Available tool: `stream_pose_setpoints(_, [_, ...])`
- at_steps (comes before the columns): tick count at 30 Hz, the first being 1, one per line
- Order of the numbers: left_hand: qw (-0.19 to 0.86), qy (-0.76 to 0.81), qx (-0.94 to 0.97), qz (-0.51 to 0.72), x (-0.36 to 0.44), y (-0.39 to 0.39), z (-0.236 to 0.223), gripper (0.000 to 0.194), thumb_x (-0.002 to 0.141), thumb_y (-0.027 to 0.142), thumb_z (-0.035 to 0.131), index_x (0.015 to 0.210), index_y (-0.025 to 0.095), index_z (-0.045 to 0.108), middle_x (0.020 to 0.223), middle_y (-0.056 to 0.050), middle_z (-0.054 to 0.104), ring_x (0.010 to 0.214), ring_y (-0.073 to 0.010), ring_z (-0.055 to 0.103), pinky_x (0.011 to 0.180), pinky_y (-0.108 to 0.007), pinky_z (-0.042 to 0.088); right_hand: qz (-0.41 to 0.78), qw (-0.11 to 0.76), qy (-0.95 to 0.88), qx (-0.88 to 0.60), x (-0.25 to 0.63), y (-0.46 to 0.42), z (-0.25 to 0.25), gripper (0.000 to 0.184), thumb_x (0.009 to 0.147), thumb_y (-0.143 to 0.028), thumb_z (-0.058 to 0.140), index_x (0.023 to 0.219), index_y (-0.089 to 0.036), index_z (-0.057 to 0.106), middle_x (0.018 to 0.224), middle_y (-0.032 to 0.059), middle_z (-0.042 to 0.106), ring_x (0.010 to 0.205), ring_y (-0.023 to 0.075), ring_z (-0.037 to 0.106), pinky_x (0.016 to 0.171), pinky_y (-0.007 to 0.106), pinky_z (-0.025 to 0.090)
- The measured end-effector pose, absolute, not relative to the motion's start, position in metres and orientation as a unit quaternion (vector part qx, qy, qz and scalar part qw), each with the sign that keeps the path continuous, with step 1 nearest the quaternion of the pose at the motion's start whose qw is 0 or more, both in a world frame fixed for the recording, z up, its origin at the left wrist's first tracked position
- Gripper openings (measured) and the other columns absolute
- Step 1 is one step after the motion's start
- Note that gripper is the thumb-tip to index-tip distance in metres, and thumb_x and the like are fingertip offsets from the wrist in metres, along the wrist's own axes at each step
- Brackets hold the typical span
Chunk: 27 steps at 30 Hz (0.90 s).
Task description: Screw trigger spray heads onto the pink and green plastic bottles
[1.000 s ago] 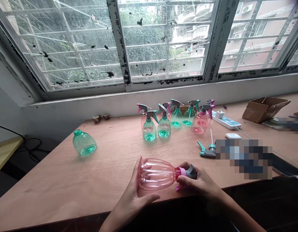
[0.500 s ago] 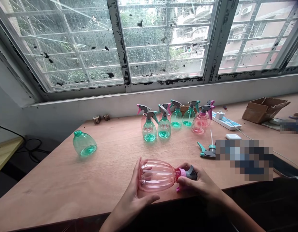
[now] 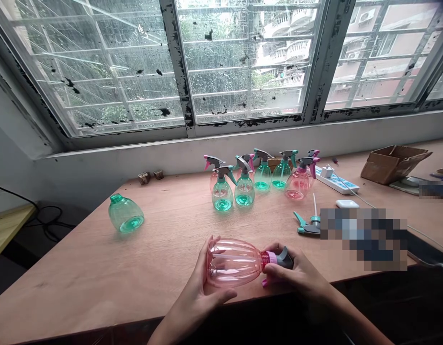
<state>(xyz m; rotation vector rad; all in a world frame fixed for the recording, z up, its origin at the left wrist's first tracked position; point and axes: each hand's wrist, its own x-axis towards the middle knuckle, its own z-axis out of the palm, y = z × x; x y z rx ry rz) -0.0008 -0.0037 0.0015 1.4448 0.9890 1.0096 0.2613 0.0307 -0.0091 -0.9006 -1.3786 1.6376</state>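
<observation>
A pink see-through spray bottle (image 3: 232,262) lies sideways near the front edge of the wooden table (image 3: 99,268). My left hand (image 3: 198,290) cups its wide base, fingers curled round it. My right hand (image 3: 296,275) is wrapped round the grey spray head (image 3: 285,258) and the pink collar at the bottle's neck. A loose teal and grey spray head (image 3: 307,224) lies on the table just beyond my right hand.
Several finished green and pink spray bottles (image 3: 257,179) stand in a group at the back. A green bottle with no head (image 3: 125,213) lies at the left. A white power strip (image 3: 336,181), a cardboard box (image 3: 393,163) and a blurred patch sit to the right.
The pink bottle has turned slightly in my hands and sits a little lower; both hands keep their hold.
</observation>
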Motion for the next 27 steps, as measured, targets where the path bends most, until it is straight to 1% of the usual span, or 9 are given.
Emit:
stream_pose_setpoints(2, [0.532,0.413,0.603,0.427,-0.0005,-0.0032,0.0019,0.096,0.082,0.03,0.079,0.155,0.037,0.017,0.165,-0.007,0.02,0.142,-0.0326,0.037,0.119,-0.048,0.028,0.645,0.399,-0.545,-0.357,0.2615,0.0304,-0.0087,0.033,0.08,-0.041,0.08,0.096,-0.019,0.062,0.077,-0.0019,0.071,0.069,0.018,0.073,0.072,0.032,0.062])
stream_pose_setpoints(4, [0.516,0.413,0.616,0.428,-0.0001,-0.0025,0.0018,0.096,0.084,0.029,0.077,0.155,0.039,0.014,0.165,-0.006,0.021,0.145,-0.032,0.033,0.121,-0.048,0.024,0.644,0.401,-0.545,-0.357,0.2616,0.0302,-0.0082,0.033,0.08,-0.041,0.08,0.096,-0.019,0.062,0.077,-0.0018,0.071,0.069,0.0185,0.073,0.072,0.032,0.062])
stream_pose_setpoints(7, [0.489,0.414,0.635,0.432,0.0005,-0.0019,0.0007,0.097,0.086,0.028,0.074,0.156,0.041,0.008,0.165,-0.006,0.022,0.145,-0.0312,0.034,0.121,-0.047,0.025,0.642,0.399,-0.546,-0.362,0.2615,0.03,-0.0075,0.033,0.079,-0.042,0.08,0.096,-0.019,0.062,0.078,-0.0014,0.071,0.07,0.0194,0.074,0.073,0.033,0.062])
stream_pose_setpoints(10, [0.482,0.414,0.638,0.436,0.0002,-0.0025,-0.0006,0.101,0.085,0.029,0.076,0.157,0.038,0.006,0.164,-0.007,0.022,0.146,-0.0314,0.032,0.12,-0.046,0.027,0.64,0.394,-0.546,-0.371,0.2611,0.03,-0.0074,0.035,0.077,-0.043,0.081,0.095,-0.019,0.063,0.079,-0.0007,0.071,0.07,0.021,0.074,0.074,0.036,0.062])
stream_pose_setpoints(12, [0.497,0.412,0.627,0.436,-0.0005,-0.0033,-0.0011,0.104,0.084,0.03,0.077,0.157,0.036,0.004,0.165,-0.008,0.021,0.147,-0.0318,0.03,0.12,-0.045,0.027,0.638,0.394,-0.547,-0.371,0.2611,0.0299,-0.0078,0.036,0.077,-0.044,0.081,0.095,-0.019,0.063,0.079,-0.0004,0.071,0.07,0.0214,0.074,0.074,0.036,0.063])
stream_pose_setpoints(15, [0.525,0.411,0.61,0.427,-0.0017,-0.0038,-0.0012,0.101,0.084,0.034,0.076,0.158,0.034,0.006,0.166,-0.009,0.019,0.148,-0.0325,0.028,0.122,-0.047,0.024,0.64,0.396,-0.546,-0.368,0.2613,0.0298,-0.0084,0.036,0.077,-0.044,0.081,0.095,-0.019,0.062,0.079,-0.0009,0.07,0.07,0.0206,0.074,0.074,0.035,0.062])
stream_pose_setpoints(17, [0.523,0.414,0.614,0.423,-0.002,-0.0034,-0.001,0.099,0.085,0.034,0.075,0.158,0.035,0.008,0.166,-0.008,0.019,0.148,-0.0329,0.027,0.123,-0.048,0.021,0.641,0.399,-0.544,-0.367,0.2614,0.0299,-0.0083,0.035,0.078,-0.043,0.081,0.095,-0.019,0.062,0.08,-0.0012,0.07,0.07,0.0203,0.074,0.074,0.035,0.063])
stream_pose_setpoints(22, [0.486,0.408,0.647,0.422,-0.0014,-0.0015,-0.0006,0.099,0.089,0.03,0.071,0.157,0.037,0.001,0.167,-0.005,0.017,0.149,-0.0301,0.026,0.124,-0.047,0.018,0.64,0.401,-0.548,-0.362,0.2609,0.0305,-0.0073,0.034,0.079,-0.042,0.08,0.096,-0.019,0.062,0.079,-0.0012,0.071,0.07,0.0201,0.074,0.073,0.035,0.062])
stream_pose_setpoints(27, [0.505,0.42,0.624,0.423,-0.0028,-0.0017,-0.0027,0.106,0.083,0.029,0.077,0.158,0.032,0.003,0.166,-0.007,0.02,0.151,-0.0322,0.022,0.124,-0.048,0.016,0.638,0.395,-0.549,-0.368,0.2611,0.0309,-0.0084,0.035,0.079,-0.043,0.08,0.096,-0.019,0.062,0.081,-0.001,0.07,0.071,0.0212,0.074,0.074,0.035,0.062])
